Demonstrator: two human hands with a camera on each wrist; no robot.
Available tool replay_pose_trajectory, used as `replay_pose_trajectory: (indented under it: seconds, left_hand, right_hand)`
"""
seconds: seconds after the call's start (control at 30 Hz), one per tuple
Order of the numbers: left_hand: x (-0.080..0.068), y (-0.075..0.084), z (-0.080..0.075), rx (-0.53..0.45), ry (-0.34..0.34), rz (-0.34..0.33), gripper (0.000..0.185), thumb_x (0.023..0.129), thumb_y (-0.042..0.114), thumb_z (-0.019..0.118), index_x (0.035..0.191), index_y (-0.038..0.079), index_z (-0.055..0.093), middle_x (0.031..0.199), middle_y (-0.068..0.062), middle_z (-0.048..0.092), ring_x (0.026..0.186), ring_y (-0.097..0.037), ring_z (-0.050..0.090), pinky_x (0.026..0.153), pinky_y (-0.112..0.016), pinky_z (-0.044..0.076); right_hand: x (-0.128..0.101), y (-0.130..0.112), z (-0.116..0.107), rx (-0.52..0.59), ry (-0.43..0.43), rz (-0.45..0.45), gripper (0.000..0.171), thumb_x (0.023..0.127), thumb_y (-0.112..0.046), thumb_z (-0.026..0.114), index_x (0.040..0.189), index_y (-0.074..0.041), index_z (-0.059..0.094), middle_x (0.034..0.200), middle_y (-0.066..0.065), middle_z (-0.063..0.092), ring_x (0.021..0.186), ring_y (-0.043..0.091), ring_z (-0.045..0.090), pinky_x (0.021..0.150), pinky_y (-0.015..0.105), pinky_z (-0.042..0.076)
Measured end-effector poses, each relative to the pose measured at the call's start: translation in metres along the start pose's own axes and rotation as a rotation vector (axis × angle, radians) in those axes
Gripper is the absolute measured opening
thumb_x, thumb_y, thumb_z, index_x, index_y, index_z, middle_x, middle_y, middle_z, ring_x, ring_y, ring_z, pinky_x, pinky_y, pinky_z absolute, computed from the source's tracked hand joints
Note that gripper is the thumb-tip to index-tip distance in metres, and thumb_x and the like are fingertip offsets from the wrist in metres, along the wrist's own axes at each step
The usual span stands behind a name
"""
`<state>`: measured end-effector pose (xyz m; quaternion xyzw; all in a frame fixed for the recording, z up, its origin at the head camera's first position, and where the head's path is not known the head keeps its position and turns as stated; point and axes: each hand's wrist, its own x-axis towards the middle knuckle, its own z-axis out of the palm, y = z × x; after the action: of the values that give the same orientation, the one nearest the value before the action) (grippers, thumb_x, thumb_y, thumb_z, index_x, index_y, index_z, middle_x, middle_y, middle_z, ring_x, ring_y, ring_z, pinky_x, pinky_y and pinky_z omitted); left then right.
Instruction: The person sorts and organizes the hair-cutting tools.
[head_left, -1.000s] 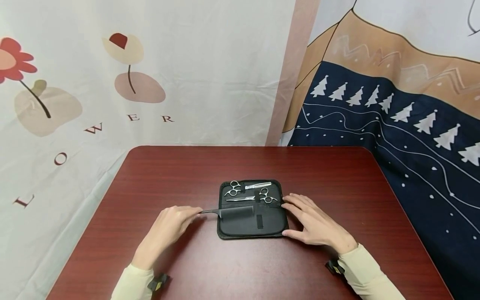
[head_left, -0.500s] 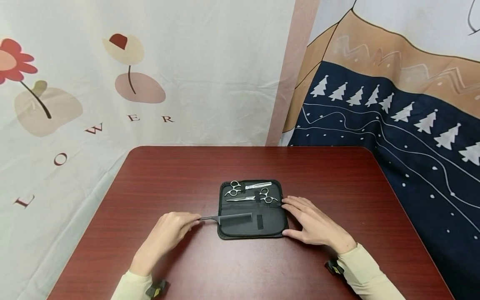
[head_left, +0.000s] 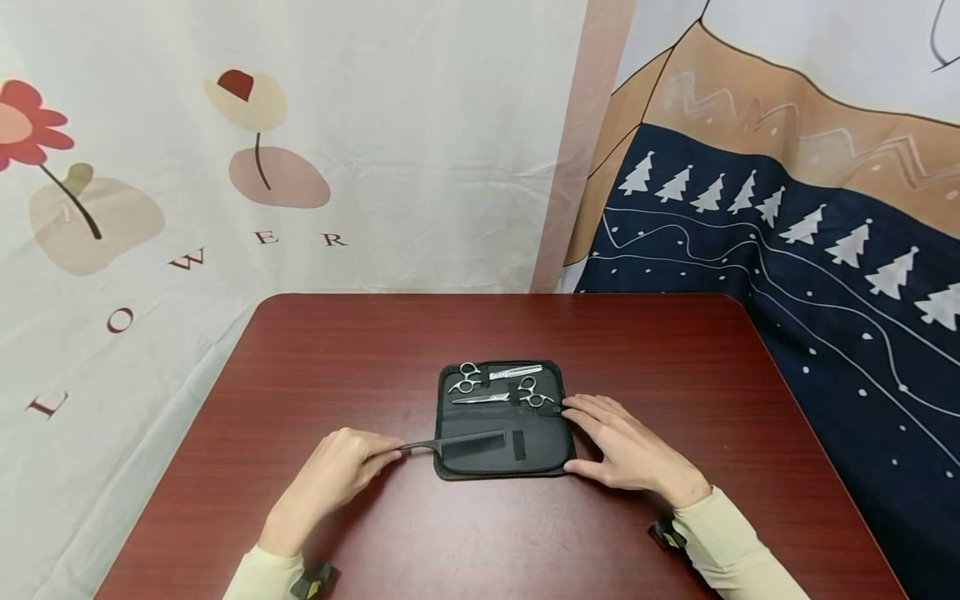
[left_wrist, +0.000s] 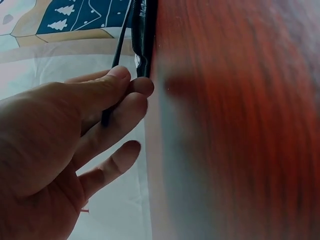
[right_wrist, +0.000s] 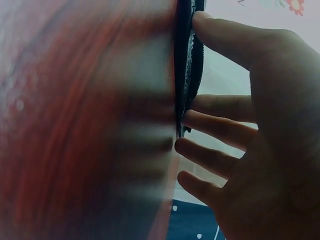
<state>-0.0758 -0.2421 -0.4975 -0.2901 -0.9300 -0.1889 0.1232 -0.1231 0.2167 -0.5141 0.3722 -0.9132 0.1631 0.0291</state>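
An open black case [head_left: 501, 454] lies flat on the dark red table [head_left: 480, 342]. Two silver scissors [head_left: 480, 377] [head_left: 525, 393] are strapped in its upper half. My left hand [head_left: 341, 471] pinches the thin tail of a black comb [head_left: 465, 437], whose toothed end lies over the case's lower half. In the left wrist view the thumb and fingers [left_wrist: 115, 95] close round the comb's tail [left_wrist: 117, 60]. My right hand [head_left: 626, 446] rests with spread fingers on the case's right edge; in the right wrist view its fingertips [right_wrist: 200, 117] touch the case's zipper rim [right_wrist: 186, 75].
Printed fabric hangs behind the table: a flower cloth [head_left: 225, 167] on the left, a dark blue tree-patterned cloth [head_left: 787, 250] on the right. Bare tabletop surrounds the case on all sides.
My left hand has drawn slightly back toward me and to the left with the comb's tail. The right hand has stayed on the case's edge.
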Motion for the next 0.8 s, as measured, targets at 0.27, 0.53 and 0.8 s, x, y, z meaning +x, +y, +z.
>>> replay_pose_trajectory:
  seconds: [0.27, 0.53, 0.8]
  left_hand:
    - [-0.0008, 0.0012, -0.0023, -0.067, -0.058, 0.006, 0.015, 0.093, 0.011, 0.090, 0.106, 0.019, 0.092, 0.091, 0.007, 0.088, 0.073, 0.004, 0.073, 0.062, -0.029, 0.061]
    - [0.0018, 0.0032, -0.0003, -0.068, -0.074, 0.011, 0.013, 0.093, 0.011, 0.091, 0.104, 0.019, 0.092, 0.089, 0.008, 0.088, 0.071, 0.008, 0.070, 0.061, -0.029, 0.060]
    - [0.0083, 0.0054, 0.0013, -0.074, -0.101, 0.024, 0.011, 0.095, 0.014, 0.089, 0.102, 0.021, 0.092, 0.081, 0.013, 0.084, 0.063, 0.013, 0.050, 0.056, -0.023, 0.051]
  right_hand:
    - [0.0004, -0.0009, 0.0011, 0.008, 0.003, -0.001, 0.072, 0.091, -0.042, 0.094, 0.145, 0.001, 0.070, 0.158, 0.017, 0.066, 0.147, 0.039, 0.063, 0.125, 0.059, 0.051]
    - [0.0000, -0.0014, 0.0003, 0.012, 0.001, 0.005, 0.072, 0.092, -0.042, 0.094, 0.145, 0.001, 0.070, 0.159, 0.017, 0.065, 0.147, 0.039, 0.063, 0.125, 0.059, 0.051]
    - [0.0011, -0.0012, 0.0001, 0.018, -0.005, 0.005, 0.074, 0.091, -0.043, 0.094, 0.146, 0.001, 0.070, 0.159, 0.017, 0.065, 0.147, 0.039, 0.063, 0.126, 0.058, 0.051]
